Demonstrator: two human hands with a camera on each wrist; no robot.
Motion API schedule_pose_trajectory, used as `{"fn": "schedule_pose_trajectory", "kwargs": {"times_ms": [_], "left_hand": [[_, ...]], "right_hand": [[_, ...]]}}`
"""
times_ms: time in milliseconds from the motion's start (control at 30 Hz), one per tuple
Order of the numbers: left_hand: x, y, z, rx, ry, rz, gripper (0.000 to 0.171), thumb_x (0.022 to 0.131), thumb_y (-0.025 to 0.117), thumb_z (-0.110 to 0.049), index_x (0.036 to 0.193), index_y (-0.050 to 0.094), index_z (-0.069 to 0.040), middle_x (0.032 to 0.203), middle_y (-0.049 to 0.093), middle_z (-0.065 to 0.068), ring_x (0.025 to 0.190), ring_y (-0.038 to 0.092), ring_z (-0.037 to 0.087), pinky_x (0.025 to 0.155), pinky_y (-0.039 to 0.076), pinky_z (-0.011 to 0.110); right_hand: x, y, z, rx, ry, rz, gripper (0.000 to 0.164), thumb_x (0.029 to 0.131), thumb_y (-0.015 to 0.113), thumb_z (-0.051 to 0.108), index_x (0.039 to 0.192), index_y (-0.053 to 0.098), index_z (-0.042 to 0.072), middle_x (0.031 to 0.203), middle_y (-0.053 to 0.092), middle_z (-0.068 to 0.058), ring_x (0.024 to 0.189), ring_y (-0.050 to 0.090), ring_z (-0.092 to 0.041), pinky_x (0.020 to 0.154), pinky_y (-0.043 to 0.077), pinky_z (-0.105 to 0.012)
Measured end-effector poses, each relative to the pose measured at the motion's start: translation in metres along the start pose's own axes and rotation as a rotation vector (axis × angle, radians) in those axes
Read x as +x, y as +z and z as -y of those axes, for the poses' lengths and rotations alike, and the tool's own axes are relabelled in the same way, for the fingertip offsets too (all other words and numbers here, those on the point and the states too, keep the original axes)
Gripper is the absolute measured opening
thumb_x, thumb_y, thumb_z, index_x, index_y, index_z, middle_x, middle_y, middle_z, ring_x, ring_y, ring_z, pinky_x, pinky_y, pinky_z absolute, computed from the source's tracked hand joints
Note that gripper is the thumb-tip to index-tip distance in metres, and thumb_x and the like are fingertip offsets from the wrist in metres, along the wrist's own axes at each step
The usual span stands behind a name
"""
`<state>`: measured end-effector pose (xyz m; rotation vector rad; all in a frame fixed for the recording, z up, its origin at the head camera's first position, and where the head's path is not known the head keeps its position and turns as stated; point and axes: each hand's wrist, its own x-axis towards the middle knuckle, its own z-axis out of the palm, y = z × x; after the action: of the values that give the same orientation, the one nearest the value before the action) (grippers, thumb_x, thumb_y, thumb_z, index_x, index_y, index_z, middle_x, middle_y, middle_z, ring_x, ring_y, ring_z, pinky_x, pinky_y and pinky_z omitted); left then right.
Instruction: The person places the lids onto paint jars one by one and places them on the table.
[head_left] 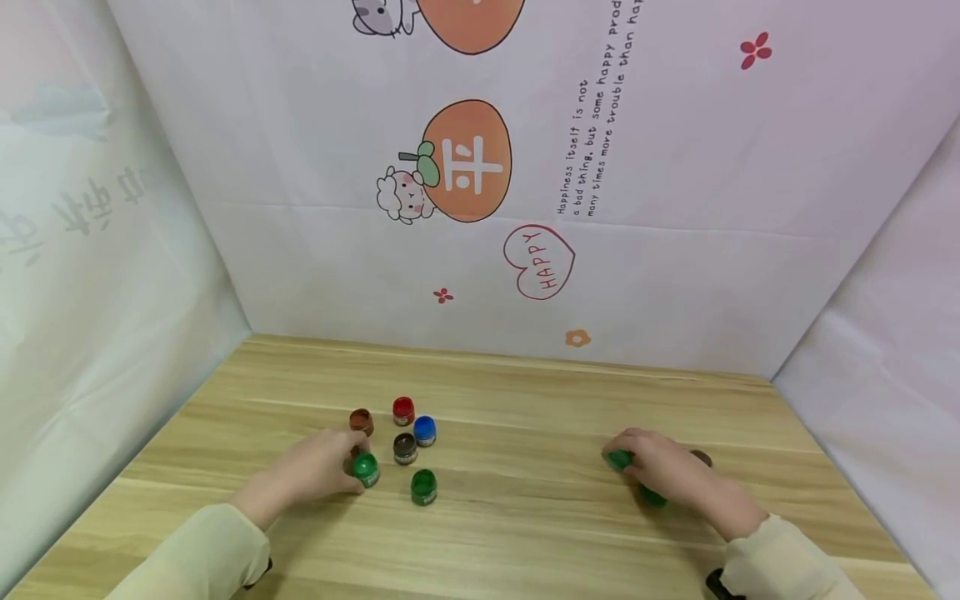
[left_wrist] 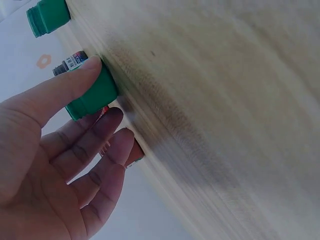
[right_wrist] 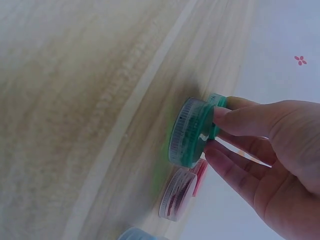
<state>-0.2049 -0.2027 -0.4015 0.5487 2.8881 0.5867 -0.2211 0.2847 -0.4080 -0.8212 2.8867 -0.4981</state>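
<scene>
Left hand [head_left: 324,465] grips green jar [head_left: 366,469], toward table's [head_left: 517,533] left edge; index tip hidden behind it. Right hand [head_left: 662,467] pinches green lid [head_left: 618,459], toward right edge, partly covering dark lid [head_left: 702,457].

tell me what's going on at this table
A person's left hand holds a green jar, while the right hand pinches what looks like a green lid. A second green jar, a red jar, a blue jar, a brown jar and a dark jar stand near the left hand on the table.
</scene>
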Motion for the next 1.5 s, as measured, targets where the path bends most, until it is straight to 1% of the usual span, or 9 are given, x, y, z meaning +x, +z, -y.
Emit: {"fn": "schedule_pose_trajectory", "kwargs": {"times_ms": [133, 233, 400, 633, 700, 867, 933, 1233, 1500], "left_hand": [[0.000, -0.001, 0.000, -0.054, -0.030, -0.005, 0.035, 0.074, 0.092, -0.013, 0.099, 0.069, -0.010, 0.087, 0.064, -0.004, 0.075, 0.055, 0.013, 0.069, 0.049, 0.036], [0.001, -0.001, 0.001, -0.134, -0.056, -0.022, 0.034, 0.073, 0.092, -0.008, 0.097, 0.068, -0.009, 0.087, 0.064, -0.003, 0.076, 0.058, 0.013, 0.069, 0.051, 0.035], [0.002, -0.001, 0.002, -0.219, -0.061, -0.052, 0.034, 0.072, 0.091, -0.003, 0.095, 0.066, -0.005, 0.086, 0.064, 0.000, 0.074, 0.060, 0.013, 0.067, 0.054, 0.032], [0.002, -0.003, 0.004, -0.273, -0.047, -0.057, 0.035, 0.073, 0.092, -0.005, 0.094, 0.064, -0.005, 0.088, 0.068, 0.002, 0.076, 0.062, 0.014, 0.067, 0.053, 0.033], [0.001, -0.004, 0.003, -0.318, -0.044, -0.054, 0.035, 0.073, 0.091, -0.005, 0.095, 0.065, -0.005, 0.090, 0.068, 0.003, 0.077, 0.063, 0.015, 0.068, 0.054, 0.034], [0.000, -0.008, 0.004, -0.419, 0.005, -0.057, 0.034, 0.075, 0.090, -0.007, 0.099, 0.066, -0.003, 0.095, 0.069, 0.004, 0.078, 0.064, 0.017, 0.071, 0.055, 0.035], [0.000, -0.008, 0.005, -0.440, 0.019, -0.058, 0.034, 0.076, 0.089, -0.008, 0.101, 0.066, -0.002, 0.096, 0.070, 0.004, 0.077, 0.065, 0.017, 0.071, 0.055, 0.035], [-0.001, -0.011, 0.001, -0.537, 0.005, -0.076, 0.038, 0.080, 0.087, -0.008, 0.109, 0.065, 0.002, 0.098, 0.070, 0.005, 0.075, 0.066, 0.018, 0.069, 0.055, 0.033], [0.000, -0.014, -0.007, -0.541, 0.003, -0.119, 0.038, 0.081, 0.087, -0.010, 0.110, 0.065, 0.002, 0.095, 0.070, 0.004, 0.075, 0.061, 0.018, 0.066, 0.051, 0.029]], "right_hand": [[0.000, -0.001, 0.001, 0.007, 0.020, 0.011, 0.033, 0.088, 0.075, -0.005, 0.119, 0.074, 0.007, 0.118, 0.069, -0.010, 0.108, 0.066, -0.032, 0.082, 0.058, -0.041], [0.001, -0.002, 0.002, 0.015, 0.032, 0.017, 0.032, 0.088, 0.075, -0.005, 0.118, 0.074, 0.007, 0.118, 0.069, -0.009, 0.108, 0.065, -0.031, 0.082, 0.057, -0.040], [0.001, -0.001, 0.002, 0.018, 0.038, 0.020, 0.032, 0.089, 0.075, -0.005, 0.118, 0.073, 0.007, 0.117, 0.069, -0.008, 0.107, 0.065, -0.029, 0.081, 0.057, -0.039], [0.002, -0.001, 0.000, 0.017, 0.027, 0.010, 0.032, 0.088, 0.075, -0.005, 0.117, 0.073, 0.007, 0.115, 0.069, -0.008, 0.105, 0.066, -0.029, 0.081, 0.057, -0.039], [0.002, -0.001, 0.000, 0.015, 0.024, 0.005, 0.032, 0.088, 0.075, -0.005, 0.118, 0.073, 0.006, 0.115, 0.069, -0.008, 0.105, 0.066, -0.029, 0.081, 0.058, -0.039], [0.003, -0.002, 0.001, 0.004, 0.019, -0.010, 0.031, 0.088, 0.076, -0.004, 0.118, 0.073, 0.005, 0.115, 0.069, -0.009, 0.105, 0.067, -0.031, 0.082, 0.058, -0.040], [0.004, -0.003, 0.001, -0.001, 0.007, -0.018, 0.030, 0.088, 0.076, -0.003, 0.117, 0.073, 0.004, 0.114, 0.069, -0.009, 0.105, 0.067, -0.031, 0.081, 0.058, -0.040], [0.003, -0.010, 0.008, -0.023, -0.057, -0.052, 0.032, 0.086, 0.079, -0.003, 0.117, 0.072, 0.002, 0.110, 0.070, -0.010, 0.097, 0.069, -0.028, 0.076, 0.058, -0.034], [0.005, -0.016, 0.015, -0.037, -0.105, -0.061, 0.033, 0.086, 0.079, -0.001, 0.118, 0.072, 0.000, 0.109, 0.069, -0.008, 0.087, 0.066, -0.017, 0.071, 0.056, -0.028]]}}
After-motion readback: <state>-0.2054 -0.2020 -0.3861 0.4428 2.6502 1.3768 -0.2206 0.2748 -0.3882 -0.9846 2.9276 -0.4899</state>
